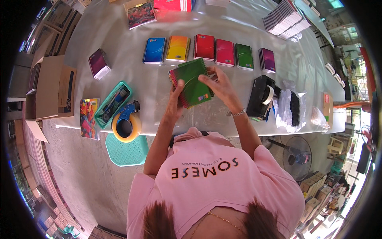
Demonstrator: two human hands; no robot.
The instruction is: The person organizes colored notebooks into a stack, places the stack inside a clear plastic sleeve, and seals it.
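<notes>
Feed from the head camera; notes run big to small.

Tabletop (131, 75): wide, grey, under clear sheeting, filling most of my view. Floor (87, 171) past its near edge. An open carton (45, 87) sits off to the person's left. Fan (294, 159) at lower right, standing beyond the near edge. A tall, leaning stack (284, 20) of books, pale page edges showing, at far right. Green stool (127, 153) below the near edge, left side.

Right of the work: black dispenser (254, 99) with a pale roll in it, a plastic-wrapped bundle (285, 107) just beside. Left: teal basket (99, 122) with tools inside, yellow tape roll (136, 127) next to it.

The held notebooks (195, 84), green cover up, are raised over the middle of the tabletop, tilted, several coloured edges showing beneath. I read the left hand (176, 95) as pinching their left side, thumb on the edge of the cover; its fingers are hidden from me. The right hand (222, 85) pinches the upper right, thumb flat on the cover, fingers behind.

Beyond them, a row, left to right: blue pile (154, 50), yellow pile (178, 47), red pile (204, 47), pink pile (224, 52), green pile (244, 55), purple pile (267, 59). Red and pink stand closest together.

Smallest I log: bracelet (237, 112), right wrist.
</notes>
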